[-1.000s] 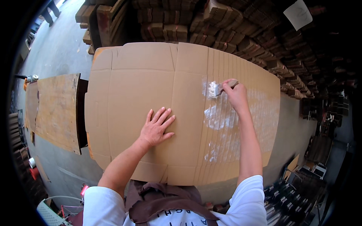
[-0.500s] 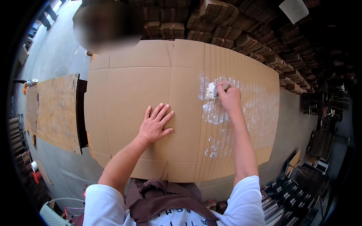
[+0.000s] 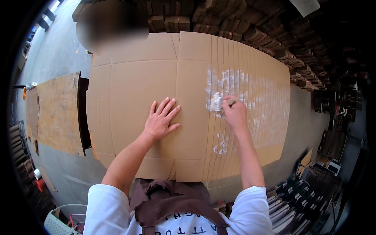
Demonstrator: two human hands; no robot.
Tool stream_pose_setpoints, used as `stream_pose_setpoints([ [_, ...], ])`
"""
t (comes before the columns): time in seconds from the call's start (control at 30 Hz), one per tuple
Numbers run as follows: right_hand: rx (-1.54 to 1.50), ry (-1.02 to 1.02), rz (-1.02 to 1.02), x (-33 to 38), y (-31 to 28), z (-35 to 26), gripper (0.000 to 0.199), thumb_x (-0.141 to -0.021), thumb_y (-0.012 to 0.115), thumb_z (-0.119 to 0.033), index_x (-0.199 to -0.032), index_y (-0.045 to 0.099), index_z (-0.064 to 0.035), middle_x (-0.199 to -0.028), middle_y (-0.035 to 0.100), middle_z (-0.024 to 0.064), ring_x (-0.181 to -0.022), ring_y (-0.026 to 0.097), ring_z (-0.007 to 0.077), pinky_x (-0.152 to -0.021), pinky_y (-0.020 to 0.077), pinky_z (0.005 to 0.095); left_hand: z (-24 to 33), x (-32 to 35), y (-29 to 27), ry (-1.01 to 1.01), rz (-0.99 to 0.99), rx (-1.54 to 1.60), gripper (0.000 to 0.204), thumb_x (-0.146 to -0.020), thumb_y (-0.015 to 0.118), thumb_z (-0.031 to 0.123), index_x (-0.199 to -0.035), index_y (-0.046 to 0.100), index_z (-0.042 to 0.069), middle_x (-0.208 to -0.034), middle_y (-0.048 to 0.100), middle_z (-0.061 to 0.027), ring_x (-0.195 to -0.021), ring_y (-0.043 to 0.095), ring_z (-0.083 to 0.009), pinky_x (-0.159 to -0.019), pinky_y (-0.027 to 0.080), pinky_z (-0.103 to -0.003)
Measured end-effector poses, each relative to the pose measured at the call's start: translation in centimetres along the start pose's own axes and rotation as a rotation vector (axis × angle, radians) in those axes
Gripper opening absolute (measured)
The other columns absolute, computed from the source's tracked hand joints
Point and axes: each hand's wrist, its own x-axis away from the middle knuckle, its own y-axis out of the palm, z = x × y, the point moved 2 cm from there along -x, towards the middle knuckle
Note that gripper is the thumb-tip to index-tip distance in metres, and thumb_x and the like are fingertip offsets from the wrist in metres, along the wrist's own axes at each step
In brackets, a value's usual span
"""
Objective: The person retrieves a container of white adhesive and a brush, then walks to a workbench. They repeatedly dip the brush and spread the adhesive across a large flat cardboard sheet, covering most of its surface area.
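Note:
A large sheet of brown cardboard (image 3: 145,90) with fold creases lies flat in front of me. My left hand (image 3: 159,120) rests on its middle, fingers spread, holding nothing. My right hand (image 3: 235,114) is closed around the handle of a brush (image 3: 216,102); the bristles are coated white and touch the cardboard. White paste (image 3: 231,80) streaks the creased right part of the sheet, thick near the brush and thinner toward the right edge. Most of the brush handle is hidden in my fingers.
A worn wooden board (image 3: 55,113) on a stand is to the left. Stacks of folded cardboard (image 3: 250,27) line the far side and far right. Several long items (image 3: 290,207) lie at the lower right. A pale green plastic basket (image 3: 58,223) stands at the lower left.
My right hand has drawn the brush toward me and slightly left, smearing the thick paste beyond it. The left hand stays flat on the same spot of cardboard.

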Motion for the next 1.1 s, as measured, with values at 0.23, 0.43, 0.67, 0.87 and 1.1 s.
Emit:
stream_pose_setpoints([
  [0.23,-0.038,0.052,0.002,3.7,0.9,-0.2,0.011,-0.087,0.063,-0.015,-0.090,0.065,-0.0041,-0.089,0.065,0.0100,-0.069,0.062,0.0197,-0.065,0.0487,0.0321,0.1,0.0,0.0,-0.014,-0.044,-0.033,0.067,-0.090,0.055,0.054,-0.147,0.040,0.023,-0.158,0.027,-0.0018,-0.148,0.019,-0.0232,-0.119,0.013,-0.053],
  [0.43,-0.115,-0.043,-0.007,5.4,0.6,-1.7,0.008,-0.087,0.062,-0.012,-0.090,0.065,-0.0049,-0.090,0.065,0.0101,-0.069,0.062,0.0191,-0.064,0.0487,0.0312,0.0,0.2,0.2,-0.015,-0.028,-0.014,0.068,-0.088,0.059,0.052,-0.146,0.042,0.021,-0.158,0.028,-0.0029,-0.147,0.019,-0.0239,-0.119,0.012,-0.053],
  [0.67,-0.149,-0.053,0.090,4.6,0.2,-0.8,0.009,-0.087,0.064,-0.013,-0.090,0.066,-0.0054,-0.090,0.065,0.0110,-0.071,0.063,0.0226,-0.065,0.0498,0.0318,0.0,0.2,0.3,-0.014,-0.015,-0.012,0.067,-0.088,0.058,0.051,-0.146,0.042,0.022,-0.157,0.028,-0.0025,-0.147,0.019,-0.0235,-0.119,0.012,-0.053],
  [0.87,-0.050,0.029,0.061,2.7,0.1,-0.4,0.009,-0.087,0.063,-0.013,-0.090,0.067,-0.0052,-0.088,0.066,0.0113,-0.075,0.064,0.0227,-0.069,0.0507,0.0351,-0.4,0.0,0.4,-0.009,0.003,-0.026,0.067,-0.088,0.057,0.053,-0.146,0.042,0.023,-0.157,0.029,-0.0023,-0.147,0.019,-0.0234,-0.119,0.012,-0.053],
  [1.1,0.016,-0.072,0.111,-0.9,0.5,-1.4,0.013,-0.086,0.063,-0.016,-0.091,0.067,-0.0050,-0.087,0.066,0.0125,-0.075,0.064,0.0254,-0.069,0.0504,0.0365,-0.5,0.3,0.8,-0.006,-0.006,-0.037,0.068,-0.088,0.056,0.055,-0.146,0.041,0.024,-0.157,0.028,-0.0022,-0.147,0.019,-0.0231,-0.119,0.012,-0.053],
])
